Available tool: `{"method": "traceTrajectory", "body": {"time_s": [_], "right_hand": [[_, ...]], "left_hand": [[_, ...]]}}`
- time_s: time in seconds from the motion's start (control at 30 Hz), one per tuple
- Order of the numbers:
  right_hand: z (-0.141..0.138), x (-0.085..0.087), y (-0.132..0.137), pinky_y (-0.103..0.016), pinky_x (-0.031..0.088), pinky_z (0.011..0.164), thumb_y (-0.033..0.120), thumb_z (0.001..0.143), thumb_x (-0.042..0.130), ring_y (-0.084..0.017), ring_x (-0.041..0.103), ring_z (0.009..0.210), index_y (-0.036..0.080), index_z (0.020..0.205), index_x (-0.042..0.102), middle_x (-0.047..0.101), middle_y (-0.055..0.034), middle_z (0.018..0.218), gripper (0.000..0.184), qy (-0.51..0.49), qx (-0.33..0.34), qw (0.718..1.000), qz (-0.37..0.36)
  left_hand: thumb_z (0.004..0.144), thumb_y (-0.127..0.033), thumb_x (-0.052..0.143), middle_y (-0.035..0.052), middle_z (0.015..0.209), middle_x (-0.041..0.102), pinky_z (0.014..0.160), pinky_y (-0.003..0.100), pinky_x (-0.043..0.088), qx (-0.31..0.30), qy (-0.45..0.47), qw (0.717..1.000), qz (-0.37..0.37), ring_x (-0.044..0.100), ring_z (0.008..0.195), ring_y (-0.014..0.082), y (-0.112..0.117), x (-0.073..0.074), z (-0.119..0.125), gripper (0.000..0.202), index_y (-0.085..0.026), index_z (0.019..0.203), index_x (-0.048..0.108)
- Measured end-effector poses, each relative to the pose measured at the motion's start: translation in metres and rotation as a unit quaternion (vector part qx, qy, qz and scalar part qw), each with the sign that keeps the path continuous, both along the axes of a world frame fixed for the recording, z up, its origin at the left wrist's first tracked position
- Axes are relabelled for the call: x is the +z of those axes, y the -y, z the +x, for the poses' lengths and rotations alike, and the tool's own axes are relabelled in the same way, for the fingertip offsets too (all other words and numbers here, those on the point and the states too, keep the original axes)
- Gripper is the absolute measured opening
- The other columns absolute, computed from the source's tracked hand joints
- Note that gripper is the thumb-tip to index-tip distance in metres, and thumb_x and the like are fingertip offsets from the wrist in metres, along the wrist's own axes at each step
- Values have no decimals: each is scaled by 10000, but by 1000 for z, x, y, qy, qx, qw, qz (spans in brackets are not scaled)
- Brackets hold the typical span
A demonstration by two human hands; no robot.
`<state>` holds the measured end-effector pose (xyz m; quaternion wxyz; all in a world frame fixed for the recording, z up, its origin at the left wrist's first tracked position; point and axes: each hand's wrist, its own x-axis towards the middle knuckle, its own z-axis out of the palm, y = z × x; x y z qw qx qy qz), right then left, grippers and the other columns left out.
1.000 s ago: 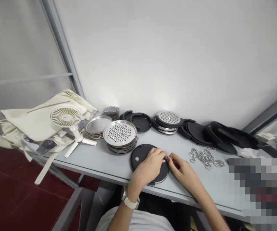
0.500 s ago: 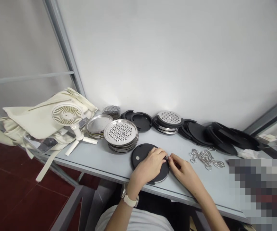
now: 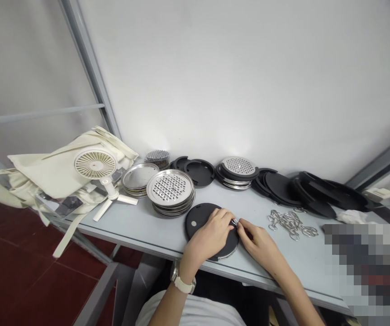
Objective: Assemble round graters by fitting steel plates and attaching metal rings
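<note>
A black round disc [image 3: 200,217] with a small silver dot lies flat on the grey table [image 3: 140,224] near its front edge. My left hand [image 3: 211,235] rests curled on top of the disc, fingers bent toward its right rim. My right hand [image 3: 258,240] meets it there, fingertips pinched on a small shiny metal piece [image 3: 235,222] at the disc's edge. A white watch sits on my left wrist.
A pile of metal rings and chain links [image 3: 292,223] lies right of my hands. Stacks of perforated steel plates [image 3: 170,190] and plain steel plates [image 3: 139,177], black discs [image 3: 283,186] and a cream bag with a small white fan [image 3: 95,165] line the back and left.
Both hands stay at the disc's right rim; the fingertips have shifted slightly and the small metal piece shows more clearly between them. The view has drifted a little.
</note>
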<state>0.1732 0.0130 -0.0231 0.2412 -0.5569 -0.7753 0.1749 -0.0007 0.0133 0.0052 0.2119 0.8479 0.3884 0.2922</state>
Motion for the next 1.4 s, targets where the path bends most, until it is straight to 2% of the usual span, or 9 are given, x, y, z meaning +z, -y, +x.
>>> {"method": "traceTrajectory", "body": {"time_s": [0.2, 0.33, 0.47, 0.7, 0.93, 1.4], "right_hand": [[0, -2, -1, -264, 345, 555, 355, 948, 281, -168, 535, 527, 227, 756, 484, 590, -9, 608, 307, 18, -2, 1000, 7], [-1, -2, -2, -278, 379, 601, 351, 952, 265, -204, 628, 634, 216, 873, 543, 670, -52, 731, 319, 23, -2, 1000, -7], [0, -1, -2, -289, 399, 627, 350, 950, 255, -227, 661, 698, 205, 957, 566, 697, -72, 785, 343, 24, -6, 1000, -17], [0, 0, -1, -279, 390, 600, 338, 936, 282, -203, 630, 611, 205, 865, 566, 677, -52, 706, 321, 18, -2, 1000, -9], [0, -1, -2, -275, 362, 571, 348, 940, 275, -193, 601, 563, 210, 858, 562, 657, -43, 675, 328, 20, -6, 1000, -6], [0, 1, 0, -262, 359, 567, 302, 928, 299, -181, 601, 571, 216, 815, 542, 656, -28, 671, 282, 26, -2, 1000, -4]], "left_hand": [[940, -147, 385, 63, 1166, 535, 984, 365, 405, -2, 7, 1000, -4, 464, 1113, 194, -2, -2, 0, 277, -195, 1187, 499], [924, -98, 378, 33, 1236, 535, 998, 360, 402, -16, 16, 1000, -4, 450, 1156, 177, 0, 1, 0, 426, -262, 1316, 414], [906, -44, 360, 4, 1212, 573, 988, 337, 409, -23, 31, 999, -4, 459, 1144, 160, 1, 3, 1, 512, -305, 1345, 398], [911, -62, 369, 21, 1184, 597, 974, 351, 417, -21, 23, 1000, -5, 478, 1128, 174, -1, 1, 1, 480, -284, 1333, 427], [913, -60, 368, 19, 1193, 594, 993, 360, 392, -24, 13, 1000, 5, 495, 1117, 167, -2, -1, 2, 473, -285, 1324, 435], [921, -88, 360, 34, 1178, 592, 996, 383, 388, -19, 7, 1000, -5, 496, 1118, 180, -3, -2, 1, 433, -271, 1301, 458]]}}
